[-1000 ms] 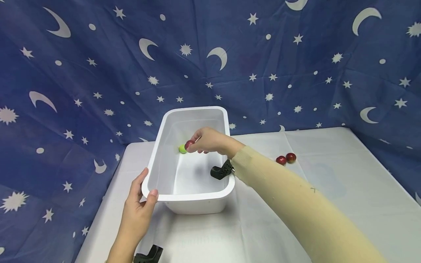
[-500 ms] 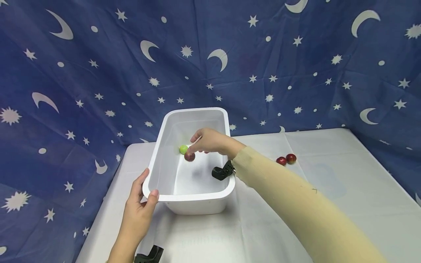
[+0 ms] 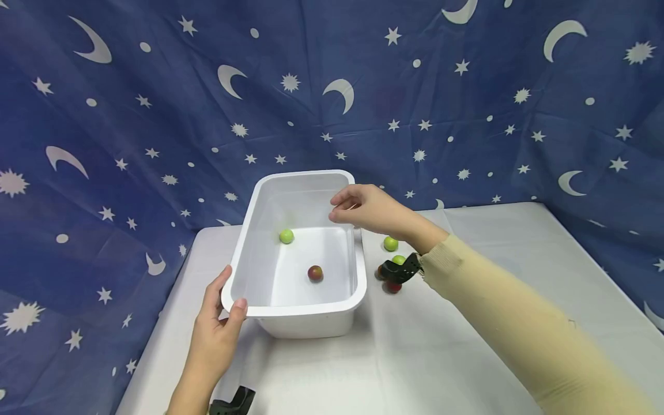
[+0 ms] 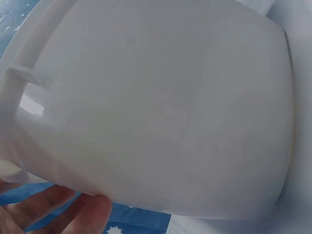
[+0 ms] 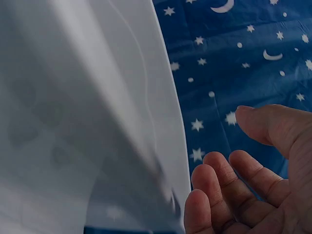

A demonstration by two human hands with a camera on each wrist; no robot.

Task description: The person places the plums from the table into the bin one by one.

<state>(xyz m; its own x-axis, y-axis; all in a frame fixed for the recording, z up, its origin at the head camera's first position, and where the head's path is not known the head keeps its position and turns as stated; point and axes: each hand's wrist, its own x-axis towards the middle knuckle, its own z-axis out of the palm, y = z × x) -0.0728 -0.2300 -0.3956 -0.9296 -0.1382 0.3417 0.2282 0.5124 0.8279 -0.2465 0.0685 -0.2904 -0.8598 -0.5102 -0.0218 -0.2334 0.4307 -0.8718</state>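
A deep white plastic bin (image 3: 306,312) stands on the table. My left hand (image 3: 218,328) grips its rim at the near left corner, thumb on top; in the left wrist view its fingers (image 4: 92,214) lie against the bin's outer side. Inside the bin are a small round green fruit (image 3: 286,236) and a dark red plum-like fruit (image 3: 315,274), apart from each other. My right hand (image 3: 376,210) hovers over the bin's far right rim. Its fingers are loosely bent, with nothing between them in the right wrist view.
Right of the bin, two green fruits (image 3: 391,244) and some red ones (image 3: 394,287) lie close together, partly hidden by the black wrist camera (image 3: 402,268). A white cloth (image 3: 467,357) covers the table. Behind hangs a blue curtain (image 3: 290,127) with moons and stars.
My right hand let go of the red fruit inside the bin, then rose and moved right to the rim. The fruit rolled nearer and right. My left hand stays on the rim.
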